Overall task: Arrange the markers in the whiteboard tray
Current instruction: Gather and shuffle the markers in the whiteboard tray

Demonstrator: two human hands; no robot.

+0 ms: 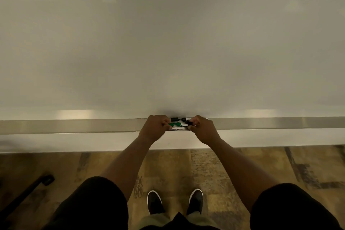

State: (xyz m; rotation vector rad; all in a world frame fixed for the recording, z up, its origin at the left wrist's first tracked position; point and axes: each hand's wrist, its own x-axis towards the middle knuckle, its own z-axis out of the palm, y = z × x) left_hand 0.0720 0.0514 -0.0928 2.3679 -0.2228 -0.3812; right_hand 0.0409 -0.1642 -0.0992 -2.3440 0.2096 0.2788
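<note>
A long metal whiteboard tray (84,125) runs across the view under the whiteboard (168,43). A small bunch of markers (178,124) lies on it at the centre, some with green caps and some with black caps. My left hand (155,128) grips the bunch's left end with curled fingers. My right hand (202,129) closes on its right end. The fingers hide both ends of the markers, so their exact number is unclear.
Below the tray is a white wall strip (74,142), then patterned carpet (233,166). My shoes (174,201) stand close to the wall. A dark bar-like object (29,190) lies on the floor at the lower left.
</note>
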